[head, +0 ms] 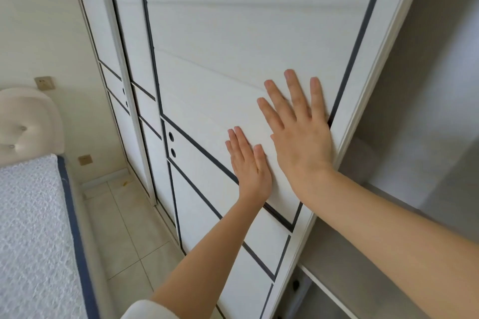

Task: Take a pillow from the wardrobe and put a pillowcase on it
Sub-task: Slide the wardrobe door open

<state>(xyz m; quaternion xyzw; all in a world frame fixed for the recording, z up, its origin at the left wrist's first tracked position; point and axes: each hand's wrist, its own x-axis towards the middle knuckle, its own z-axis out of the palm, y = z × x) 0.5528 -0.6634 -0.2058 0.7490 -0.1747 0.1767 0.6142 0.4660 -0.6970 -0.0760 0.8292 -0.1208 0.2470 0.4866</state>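
Right hand [300, 137] and left hand [250, 166] spread flat, gripping nothing, on the wardrobe's sliding door [233, 59].
Palms near its right edge, likely pushing it aside; no pillow visible on the exposed shelf [363, 267].

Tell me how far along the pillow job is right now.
Early. Done: the wardrobe is partly open, with bare shelves showing at the right. In hand: the left hand and right hand lie flat, fingers spread, on the sliding door. Left: no pillow or pillowcase is in view, so finding the pillow and covering it both remain.
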